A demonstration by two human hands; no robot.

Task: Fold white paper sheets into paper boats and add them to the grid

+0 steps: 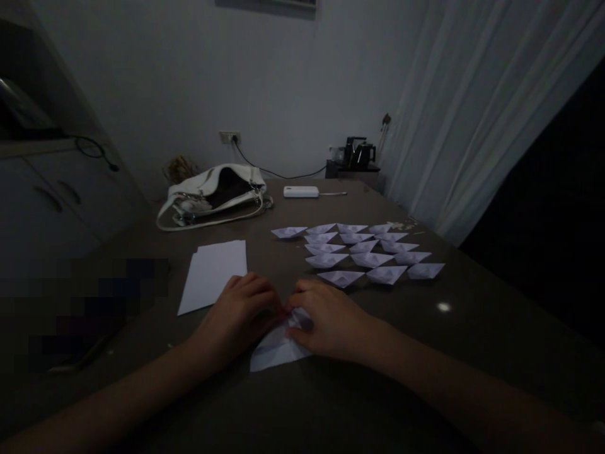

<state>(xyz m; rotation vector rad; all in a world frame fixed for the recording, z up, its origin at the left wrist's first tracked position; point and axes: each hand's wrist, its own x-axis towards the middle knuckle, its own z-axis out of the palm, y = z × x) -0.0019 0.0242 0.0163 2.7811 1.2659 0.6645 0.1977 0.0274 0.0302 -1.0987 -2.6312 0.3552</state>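
Between my hands, low over the dark table, is a partly folded sheet of white paper [278,354]. My left hand [246,309] pinches its upper left part, fingers curled together. On the other side my right hand [326,318] grips the same paper, the thumb below and the fingers above. The fingertips of both hands nearly meet at the top of the fold, and they hide part of it. Beyond my right hand stand several white paper boats [371,260] in rough rows. A stack of blank paper [215,271] lies just past my left hand.
A white handbag [215,189] sits open at the back left of the table [378,403]. A white power bank [301,192] with a short cable lies near the back edge. Small paper scraps [404,224] lie by the right edge, near a sheer curtain [454,113].
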